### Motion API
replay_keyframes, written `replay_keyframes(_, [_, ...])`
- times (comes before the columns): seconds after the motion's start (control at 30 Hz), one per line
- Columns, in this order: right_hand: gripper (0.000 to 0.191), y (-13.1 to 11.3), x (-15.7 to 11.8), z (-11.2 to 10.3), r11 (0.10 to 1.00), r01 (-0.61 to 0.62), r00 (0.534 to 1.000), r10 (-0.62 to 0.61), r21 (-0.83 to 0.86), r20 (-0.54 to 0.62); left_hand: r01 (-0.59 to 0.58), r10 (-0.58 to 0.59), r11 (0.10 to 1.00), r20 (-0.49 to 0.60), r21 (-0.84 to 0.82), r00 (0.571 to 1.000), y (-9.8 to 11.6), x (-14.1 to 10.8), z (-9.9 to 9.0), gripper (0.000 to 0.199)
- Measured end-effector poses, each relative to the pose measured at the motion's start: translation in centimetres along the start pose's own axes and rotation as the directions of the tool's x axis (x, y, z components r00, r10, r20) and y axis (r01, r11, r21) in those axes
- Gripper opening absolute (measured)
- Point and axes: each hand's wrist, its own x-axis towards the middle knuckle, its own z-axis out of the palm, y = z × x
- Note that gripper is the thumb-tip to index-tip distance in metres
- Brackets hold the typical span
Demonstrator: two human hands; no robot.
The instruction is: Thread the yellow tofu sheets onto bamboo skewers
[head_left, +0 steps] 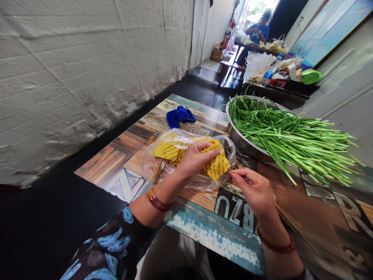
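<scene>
My left hand [194,160] grips a yellow food piece [217,165] with slanting cuts across it, like scored tofu, fingers and thumb closed on its upper edge. At the right end of that piece, my right hand [253,188] pinches a thin wooden skewer [230,172]; only a bit of it shows at the fingertips. Beneath the left hand, a clear plastic bag [148,161] lies spread on the table with more yellow scored pieces [167,151] on it. Several brown skewers [157,171] stick out of the bag's near left side.
A metal basin [247,146] heaped with long green chives [291,132] stands right on the patterned table [101,165]. A blue cloth [179,116] lies beyond the bag. Thin sticks [294,225] lie beside my right wrist. Farther back, a person [259,33] is at another table near a bottle [271,70].
</scene>
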Motion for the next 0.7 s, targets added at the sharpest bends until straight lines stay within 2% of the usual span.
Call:
replay_keyframes(0.43, [0.020, 0.4, -0.4, 0.9, 0.996, -0.083, 0.996, 0.084, 0.030, -0.015, 0.021, -0.021, 0.999, 0.000, -0.030, 1.000, -0.1, -0.1, 0.2, 0.035])
replay_keyframes(0.7, [0.018, 0.2, -0.3, 1.2, 0.994, -0.093, 0.995, 0.095, 0.049, -0.025, 0.020, -0.019, 1.000, 0.004, -0.011, 1.000, -0.3, 0.0, 0.2, 0.034])
